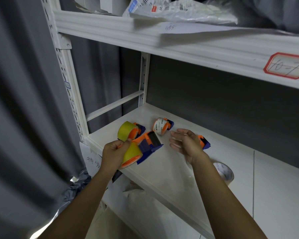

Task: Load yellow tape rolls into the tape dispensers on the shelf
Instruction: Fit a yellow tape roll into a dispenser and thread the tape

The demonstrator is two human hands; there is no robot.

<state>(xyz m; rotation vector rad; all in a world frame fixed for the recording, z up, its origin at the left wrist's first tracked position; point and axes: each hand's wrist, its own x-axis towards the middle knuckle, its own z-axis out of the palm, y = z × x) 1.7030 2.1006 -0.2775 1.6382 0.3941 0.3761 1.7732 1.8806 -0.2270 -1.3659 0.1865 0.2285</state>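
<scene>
The scene is dimly and evenly lit, with a cool grey cast. Soft glare is seen on the white shelf board (171,163). The curtain (21,100) at left is smeared by blur, and straight shelf edges are bowed by wide-angle distortion.

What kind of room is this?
Probably a parcel storeroom or packing room: white metal shelving with a handwritten red-bordered label, plastic-wrapped parcels with barcodes up top, and orange-and-blue tape dispensers.

Smooth white painted metal shelf (171,163), glossy yellow tape roll (126,129), orange and blue plastic dispenser (149,144), grey cloth curtain (24,100), crinkled shiny plastic bags (179,11), paper label (287,66)
</scene>
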